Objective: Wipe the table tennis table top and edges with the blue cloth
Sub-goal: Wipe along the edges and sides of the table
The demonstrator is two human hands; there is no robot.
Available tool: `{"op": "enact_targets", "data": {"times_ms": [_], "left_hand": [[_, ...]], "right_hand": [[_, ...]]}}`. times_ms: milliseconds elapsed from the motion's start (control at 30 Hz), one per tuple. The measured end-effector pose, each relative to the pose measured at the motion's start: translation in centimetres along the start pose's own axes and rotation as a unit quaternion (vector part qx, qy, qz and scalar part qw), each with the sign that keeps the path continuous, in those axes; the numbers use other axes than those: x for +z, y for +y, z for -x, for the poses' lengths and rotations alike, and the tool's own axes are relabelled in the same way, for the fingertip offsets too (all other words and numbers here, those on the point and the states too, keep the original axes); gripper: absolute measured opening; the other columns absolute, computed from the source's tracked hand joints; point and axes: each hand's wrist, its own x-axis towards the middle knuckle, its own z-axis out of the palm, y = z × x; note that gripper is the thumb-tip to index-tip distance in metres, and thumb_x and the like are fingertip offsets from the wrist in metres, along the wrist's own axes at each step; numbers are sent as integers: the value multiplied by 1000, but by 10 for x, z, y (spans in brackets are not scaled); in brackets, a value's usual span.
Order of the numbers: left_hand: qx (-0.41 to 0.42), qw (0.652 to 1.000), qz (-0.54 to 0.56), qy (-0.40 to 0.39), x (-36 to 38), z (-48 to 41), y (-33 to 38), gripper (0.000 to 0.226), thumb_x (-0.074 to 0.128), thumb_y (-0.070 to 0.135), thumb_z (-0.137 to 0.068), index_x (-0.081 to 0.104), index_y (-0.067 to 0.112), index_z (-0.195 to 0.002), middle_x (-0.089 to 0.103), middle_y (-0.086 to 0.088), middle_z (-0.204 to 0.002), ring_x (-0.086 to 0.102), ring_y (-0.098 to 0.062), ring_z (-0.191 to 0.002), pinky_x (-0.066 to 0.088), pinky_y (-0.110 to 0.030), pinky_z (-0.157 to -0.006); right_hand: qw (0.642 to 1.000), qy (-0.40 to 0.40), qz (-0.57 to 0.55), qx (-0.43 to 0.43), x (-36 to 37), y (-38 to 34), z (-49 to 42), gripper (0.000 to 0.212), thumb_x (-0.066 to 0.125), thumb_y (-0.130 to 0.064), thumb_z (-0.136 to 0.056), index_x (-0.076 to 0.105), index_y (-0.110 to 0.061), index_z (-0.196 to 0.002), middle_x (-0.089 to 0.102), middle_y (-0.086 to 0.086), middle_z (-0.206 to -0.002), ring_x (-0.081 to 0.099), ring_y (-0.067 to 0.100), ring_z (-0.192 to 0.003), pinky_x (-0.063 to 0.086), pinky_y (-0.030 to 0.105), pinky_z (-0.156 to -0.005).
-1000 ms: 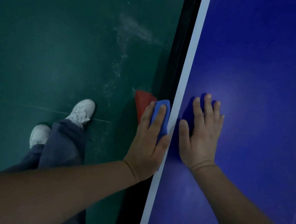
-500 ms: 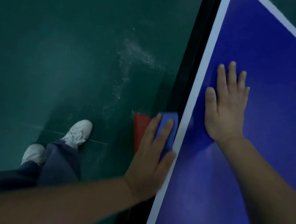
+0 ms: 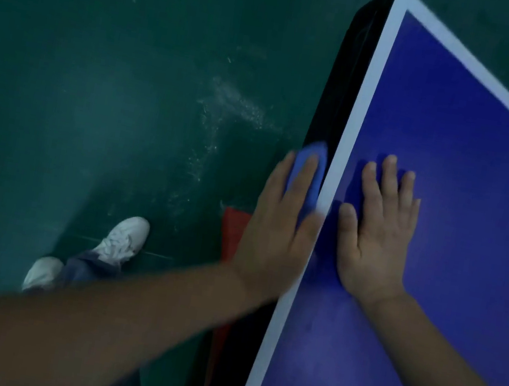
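Observation:
The blue table tennis table (image 3: 461, 225) fills the right side, with a white border line (image 3: 359, 109) and a black side edge (image 3: 339, 89). Its far corner shows at the top. My left hand (image 3: 275, 239) presses the blue cloth (image 3: 314, 172) against the side edge with straight fingers, the thumb at the white line. The cloth sticks out beyond my fingertips and looks blurred. My right hand (image 3: 375, 242) lies flat on the table top just inside the border, level with the left hand, holding nothing.
To the left lies a dark green floor with a pale dusty smear (image 3: 230, 105). A red object (image 3: 232, 232) sits under the table's edge below my left hand. My white shoes (image 3: 122, 238) stand on the floor at the lower left.
My left hand has slid the cloth along the side edge toward the far corner. My right hand, which was ahead of it half a second ago, now lies level with it.

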Motion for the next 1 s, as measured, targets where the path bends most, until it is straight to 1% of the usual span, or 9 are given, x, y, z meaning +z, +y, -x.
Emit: {"op": "enact_targets", "data": {"times_ms": [133,267,367,433,500,567,700,900,1000], "left_hand": [[-37,998,0,-41,-1,74,-1,65,33,41,-104,-6,48,-156,-9,12,-167,-7,-9,-154,3,-20,-123],[-21,999,-20,-27,-3,-32,10,65,36,31,-102,6,23,-159,3,-4,-168,-2,-14,-154,10,-40,-126],[-26,1000,3,-9,-8,-120,23,61,41,20,-105,14,15,-159,6,-9,-167,4,-20,-154,10,-40,-125],[-21,1000,0,-6,-8,-126,28,59,42,19,-106,15,14,-159,6,-8,-167,2,-18,-154,7,-34,-124],[2,1000,-4,-6,-6,-85,18,60,43,19,-106,14,12,-159,7,-7,-168,2,-17,-155,7,-39,-126],[3,1000,-4,-22,-4,-16,5,65,43,25,-105,7,21,-160,3,-2,-168,-2,-14,-155,10,-44,-126],[-41,997,18,-59,-4,58,-1,65,36,45,-102,-5,55,-152,-11,17,-166,-8,-5,-153,9,-36,-126],[-25,999,-12,-28,-7,-92,18,61,41,23,-105,12,19,-159,4,-8,-168,-2,-18,-155,4,-33,-125],[-27,1000,-7,-15,-8,-146,35,59,42,20,-106,16,15,-159,6,-9,-168,1,-20,-154,3,-25,-118]], "right_hand": [[1000,7,1,-5,4,4,0,62,22,-53,-105,22,-23,-158,9,-2,-168,-3,27,-156,2,57,-123],[1000,9,-2,-8,4,4,-1,63,20,-55,-104,22,-23,-159,6,-5,-168,-2,27,-156,2,57,-123],[1000,7,-5,-6,2,2,-1,63,19,-55,-104,22,-22,-159,6,-5,-167,-1,29,-156,2,57,-123],[1000,5,-3,-5,1,1,-1,63,21,-53,-104,24,-21,-158,7,-4,-167,0,31,-155,3,58,-123],[1000,1,2,-4,-1,1,-1,62,25,-50,-104,26,-19,-158,9,-3,-166,1,32,-155,5,60,-122],[1000,4,5,-4,-2,-1,-1,60,29,-46,-103,29,-19,-157,11,-2,-166,3,34,-155,7,61,-122],[1000,12,-1,-5,-2,-2,-2,60,29,-46,-103,32,-18,-155,14,-1,-165,5,32,-155,7,60,-122],[1000,7,-8,-5,-3,-1,-1,59,31,-44,-103,30,-19,-156,13,-2,-166,4,31,-155,6,58,-123],[1000,2,-6,5,-6,-4,-2,58,34,-43,-102,35,-17,-154,20,3,-165,8,34,-154,9,60,-122]]}}
